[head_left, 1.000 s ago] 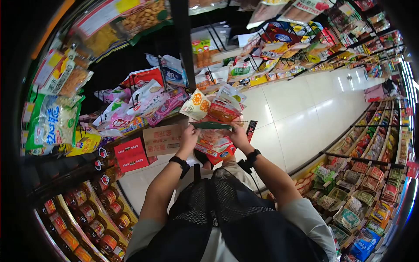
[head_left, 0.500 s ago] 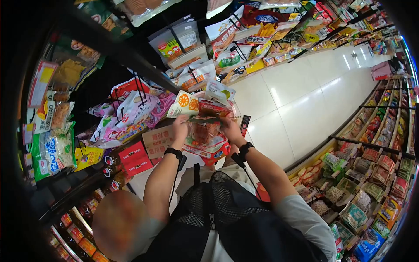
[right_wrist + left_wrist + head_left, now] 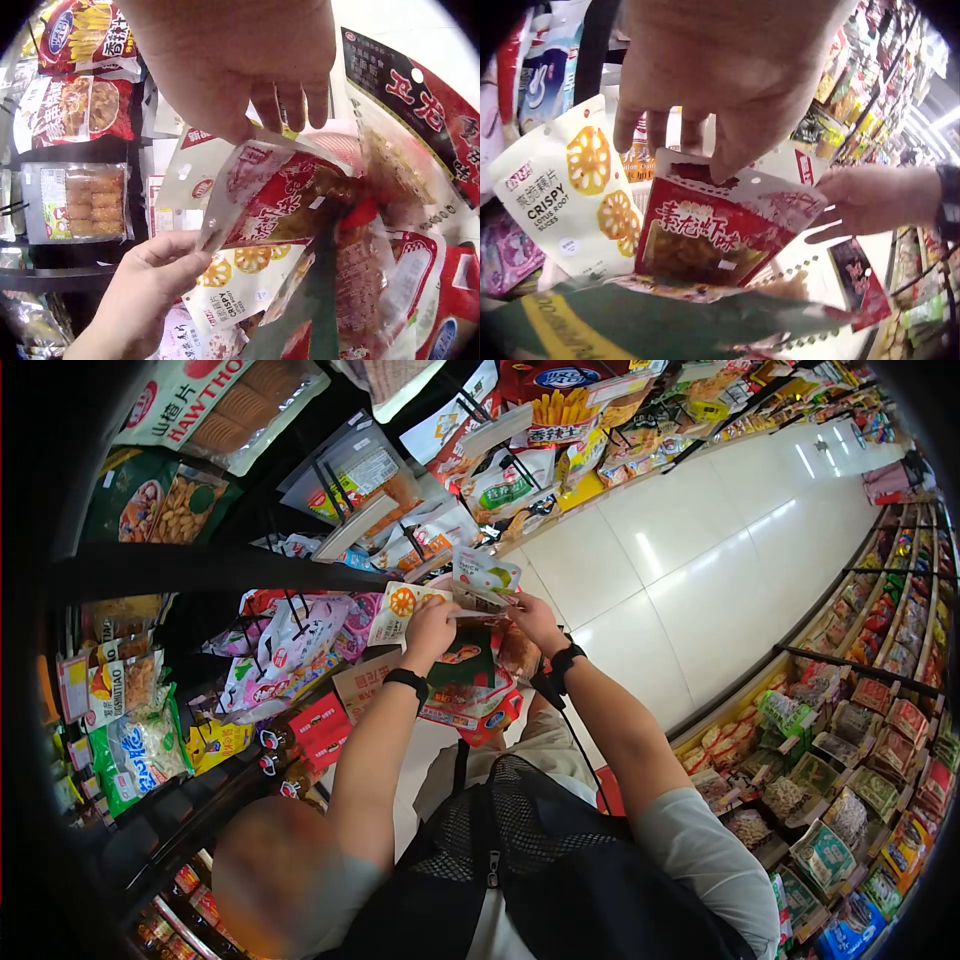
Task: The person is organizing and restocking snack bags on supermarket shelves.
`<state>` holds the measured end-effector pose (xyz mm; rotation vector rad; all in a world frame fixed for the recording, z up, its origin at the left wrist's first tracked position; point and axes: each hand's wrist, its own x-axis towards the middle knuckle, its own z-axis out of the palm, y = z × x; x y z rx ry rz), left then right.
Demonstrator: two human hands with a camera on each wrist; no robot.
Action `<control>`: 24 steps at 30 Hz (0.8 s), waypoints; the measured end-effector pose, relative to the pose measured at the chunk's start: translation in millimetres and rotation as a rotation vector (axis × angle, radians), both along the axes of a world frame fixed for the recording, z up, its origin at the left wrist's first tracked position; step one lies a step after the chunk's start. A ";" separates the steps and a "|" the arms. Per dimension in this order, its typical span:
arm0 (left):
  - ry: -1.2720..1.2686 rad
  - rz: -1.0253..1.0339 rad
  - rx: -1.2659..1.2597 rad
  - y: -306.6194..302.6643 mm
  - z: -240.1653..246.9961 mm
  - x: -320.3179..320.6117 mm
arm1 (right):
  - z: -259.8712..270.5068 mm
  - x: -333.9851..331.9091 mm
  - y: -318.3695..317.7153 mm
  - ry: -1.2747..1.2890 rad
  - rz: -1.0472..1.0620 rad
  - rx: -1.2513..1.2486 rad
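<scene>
Both hands are over a packed basket of snack bags. My left hand pinches the top edge of a red and clear snack bag, its thumb on the front. At the other top corner, my right hand pinches the same bag, which stands upright and shows nearly edge-on in the head view. Left of it stands a cream pouch of crispy lotus root slices. A dark green packet lies on the side nearer the body. The black-and-red topped bag stands by the right hand.
Snack bags hang on hooks along the left shelf, among them a hawthorn bag. A cardboard box and red cartons sit left of the basket. Beyond lies a pale tiled floor; bins of packets line the right.
Both hands have left the green-topped packet, which now lies nearer the body, and hold the red snack bag a little farther out. The head view has turned, shifting the shelves.
</scene>
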<state>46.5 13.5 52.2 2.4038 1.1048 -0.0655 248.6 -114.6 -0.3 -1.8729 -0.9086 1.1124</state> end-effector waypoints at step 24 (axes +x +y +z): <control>-0.471 0.245 -0.205 -55.0 51.8 -62.5 | 113.1 -20.4 -26.3 0.497 0.075 0.059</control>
